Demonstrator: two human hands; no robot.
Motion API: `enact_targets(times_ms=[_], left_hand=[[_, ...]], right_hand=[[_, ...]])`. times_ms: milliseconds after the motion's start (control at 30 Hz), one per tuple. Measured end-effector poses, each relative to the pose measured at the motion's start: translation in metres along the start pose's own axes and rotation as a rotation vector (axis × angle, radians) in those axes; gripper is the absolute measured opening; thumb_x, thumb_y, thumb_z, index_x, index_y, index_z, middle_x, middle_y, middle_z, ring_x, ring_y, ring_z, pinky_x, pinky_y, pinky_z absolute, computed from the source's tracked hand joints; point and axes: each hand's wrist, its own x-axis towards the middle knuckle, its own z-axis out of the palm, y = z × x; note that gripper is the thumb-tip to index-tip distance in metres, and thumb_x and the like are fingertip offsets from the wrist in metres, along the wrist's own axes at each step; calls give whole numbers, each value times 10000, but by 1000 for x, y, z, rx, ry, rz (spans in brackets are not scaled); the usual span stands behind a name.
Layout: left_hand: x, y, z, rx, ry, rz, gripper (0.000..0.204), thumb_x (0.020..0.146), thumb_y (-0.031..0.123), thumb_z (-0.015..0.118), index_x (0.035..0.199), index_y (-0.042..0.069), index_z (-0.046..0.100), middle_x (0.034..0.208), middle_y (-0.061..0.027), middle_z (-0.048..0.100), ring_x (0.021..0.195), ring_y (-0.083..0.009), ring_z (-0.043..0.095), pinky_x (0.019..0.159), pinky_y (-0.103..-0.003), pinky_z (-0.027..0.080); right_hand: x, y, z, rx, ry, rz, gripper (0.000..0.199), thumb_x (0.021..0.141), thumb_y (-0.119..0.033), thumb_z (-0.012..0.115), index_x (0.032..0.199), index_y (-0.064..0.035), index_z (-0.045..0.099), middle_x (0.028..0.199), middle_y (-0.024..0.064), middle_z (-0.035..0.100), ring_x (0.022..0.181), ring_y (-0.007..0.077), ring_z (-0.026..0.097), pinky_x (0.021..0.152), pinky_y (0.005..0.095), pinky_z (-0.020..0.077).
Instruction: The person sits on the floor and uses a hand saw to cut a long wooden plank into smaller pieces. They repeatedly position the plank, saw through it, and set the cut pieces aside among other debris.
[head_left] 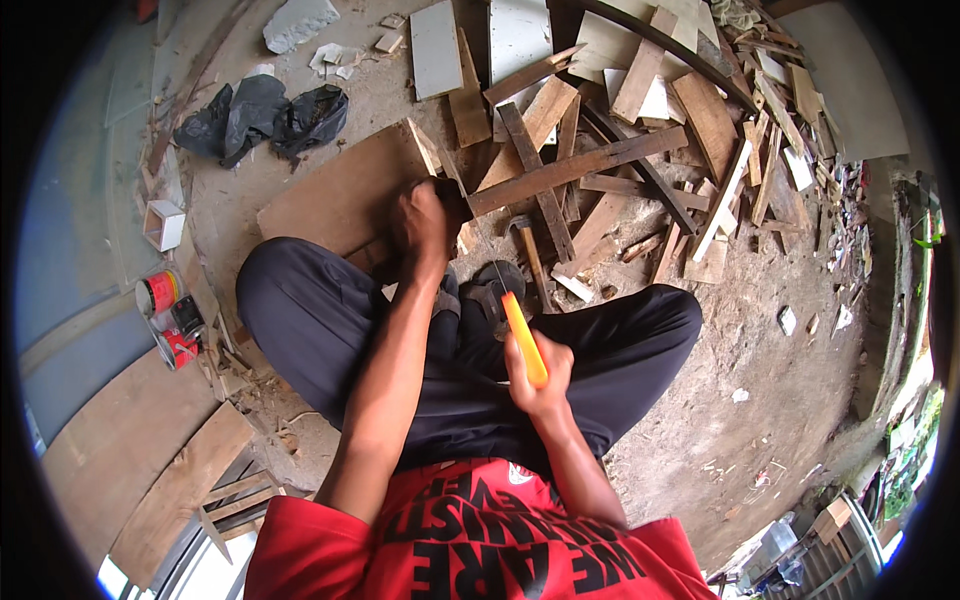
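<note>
My right hand (pixel 540 368) is wrapped round the yellow-orange handle (pixel 524 340) of a handsaw. The thin saw blade (pixel 501 277) shows nearly edge-on, pointing away from me towards the wood. Closed at the near end of a long brown wooden strip (pixel 580 170), my left hand (pixel 424 222) holds it against a wooden box-like piece (pixel 345 190). The strip slants up to the right over other boards. My left fingers are partly hidden, and where the blade's tip meets the wood is hard to make out.
A claw hammer (pixel 533 262) lies beyond my shoes (pixel 490 285). Scrap boards (pixel 705 125) are heaped at the far right. Black plastic bags (pixel 262 118) lie at the far left, with red-labelled cans (pixel 170 318) nearer. A curved board (pixel 180 490) leans at the lower left.
</note>
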Motion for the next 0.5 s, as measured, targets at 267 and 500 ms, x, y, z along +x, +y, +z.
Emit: enact_targets(times_ms=[267, 500], left_hand=[[10, -9, -5, 55, -210, -86, 223, 870, 130, 516, 822, -7, 686, 783, -256, 673, 756, -445, 676, 680, -517, 524], [5, -26, 34, 36, -86, -18, 197, 927, 47, 417, 994, 24, 601, 1009, -248, 635, 991, -476, 604, 849, -518, 521]], right_hand=[[4, 8, 10, -27, -36, -43, 265, 860, -131, 696, 668, -17, 553, 548, 137, 555, 445, 298, 583, 446, 370, 426], [-16, 5, 2, -9, -20, 8, 293, 909, -151, 635, 665, -17, 548, 515, 99, 511, 400, 219, 518, 430, 334, 393]])
